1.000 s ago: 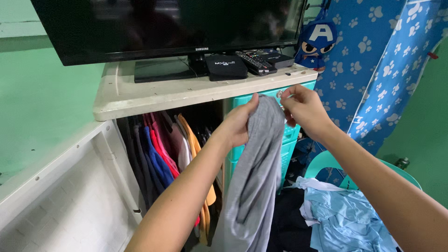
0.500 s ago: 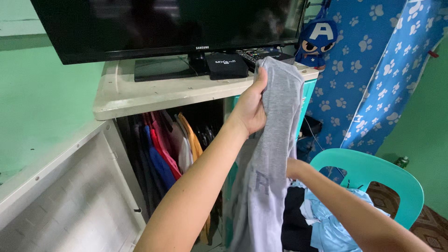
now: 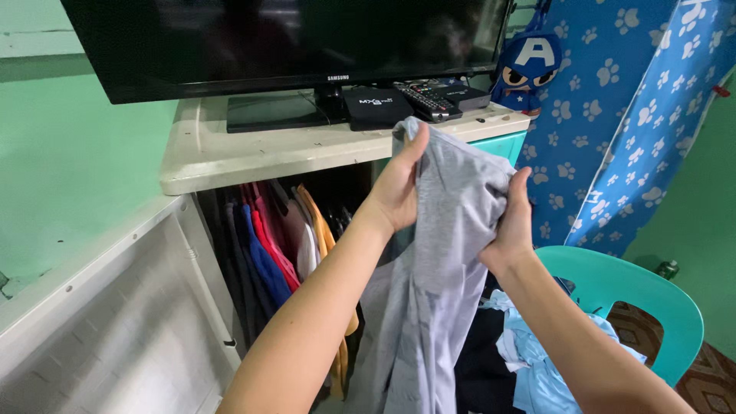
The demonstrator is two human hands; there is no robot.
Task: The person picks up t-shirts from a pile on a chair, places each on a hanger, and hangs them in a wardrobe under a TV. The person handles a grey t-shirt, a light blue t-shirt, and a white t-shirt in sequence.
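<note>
Big black television (image 3: 284, 38) stands on a worn cream cabinet top (image 3: 230, 153); set-top box (image 3: 376, 107) and remotes (image 3: 425, 100) sit toward its right back edge. Below the top, the open wardrobe holds hanging clothes (image 3: 268, 245) in red, blue, orange. Teal plastic chair (image 3: 636, 295) at lower right carries a pile of light blue laundry (image 3: 552, 360). Grey garment (image 3: 445, 253) hangs in mid-air before the cabinet's front edge. Left hand (image 3: 399, 192) pinches its upper edge, fingers closed on cloth; right hand (image 3: 514, 226) grips the bunched right side, thumb up. Looks like mid-straightening; a hanger or fold likely needs an even shoulder line.
</note>
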